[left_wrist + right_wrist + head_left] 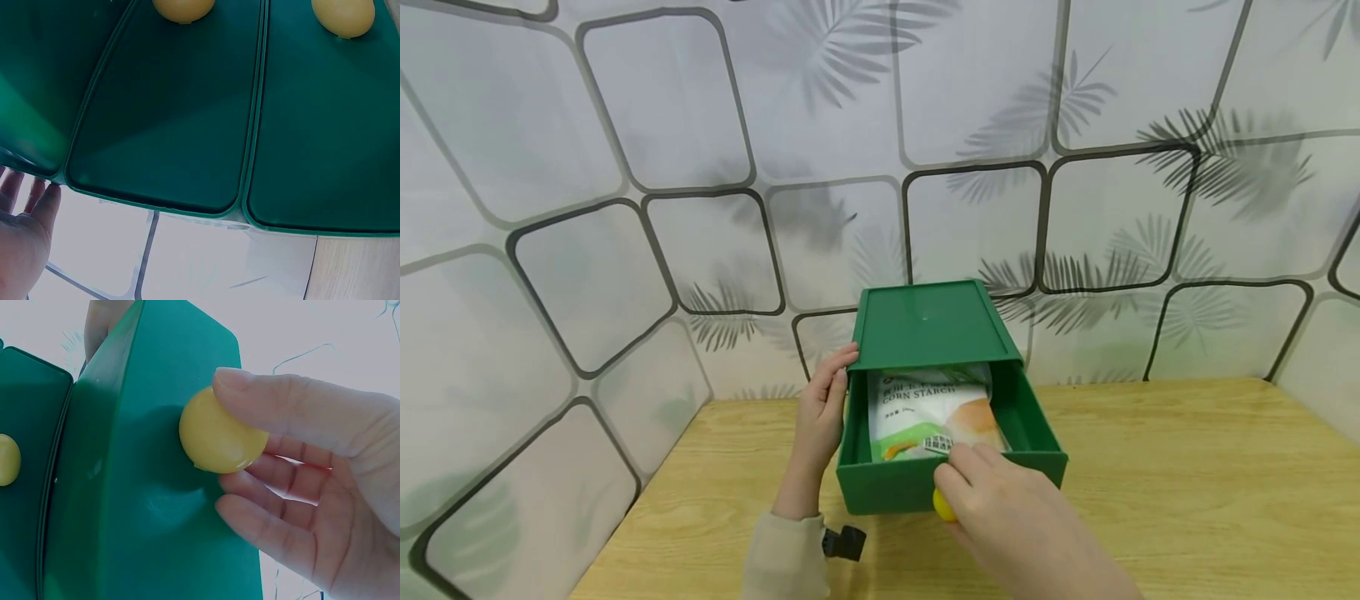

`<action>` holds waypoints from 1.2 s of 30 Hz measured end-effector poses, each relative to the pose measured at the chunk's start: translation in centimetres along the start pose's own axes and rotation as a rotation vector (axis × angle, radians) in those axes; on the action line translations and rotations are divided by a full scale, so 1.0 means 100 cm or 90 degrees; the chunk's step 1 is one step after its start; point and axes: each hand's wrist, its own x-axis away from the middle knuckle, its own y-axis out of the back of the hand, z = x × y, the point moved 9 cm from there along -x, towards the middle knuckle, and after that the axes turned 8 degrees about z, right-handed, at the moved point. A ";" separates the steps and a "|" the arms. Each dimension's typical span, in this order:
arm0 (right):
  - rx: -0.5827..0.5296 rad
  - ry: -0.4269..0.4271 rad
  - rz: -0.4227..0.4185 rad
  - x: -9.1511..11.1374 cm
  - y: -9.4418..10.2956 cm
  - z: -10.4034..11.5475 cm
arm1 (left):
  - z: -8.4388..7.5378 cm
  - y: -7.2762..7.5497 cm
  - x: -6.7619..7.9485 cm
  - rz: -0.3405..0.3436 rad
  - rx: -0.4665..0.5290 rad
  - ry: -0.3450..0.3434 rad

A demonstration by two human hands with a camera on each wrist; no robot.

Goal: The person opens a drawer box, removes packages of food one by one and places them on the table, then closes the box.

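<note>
A green drawer unit (932, 325) stands on the table with one drawer (887, 487) pulled out toward me. Inside lies a white, green and orange bag of corn starch (917, 408), its far end under the unit's top. My right hand (1011, 508) pinches the round yellow knob (219, 434) on the drawer's front between thumb and fingers. On the left, my left hand (822, 412) rests against the unit's side, fingers extended. In the left wrist view its fingertips (47, 203) touch the green edge beside the drawer fronts.
Two closed drawer fronts (169, 119) with yellow knobs (344, 15) show in the left wrist view. Under everything is a wood-grain table (1187, 483). A patterned curtain (835, 225) hangs close behind the unit. A small black device (846, 543) sits at my left sleeve.
</note>
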 end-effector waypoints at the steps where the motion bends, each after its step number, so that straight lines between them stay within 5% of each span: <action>1: -0.001 0.001 0.005 0.000 0.000 0.000 | 0.000 0.000 0.000 0.001 0.001 -0.001; 36: 0.015 0.029 0.006 0.003 -0.001 0.006 | 0.003 0.000 0.000 -0.001 0.007 0.003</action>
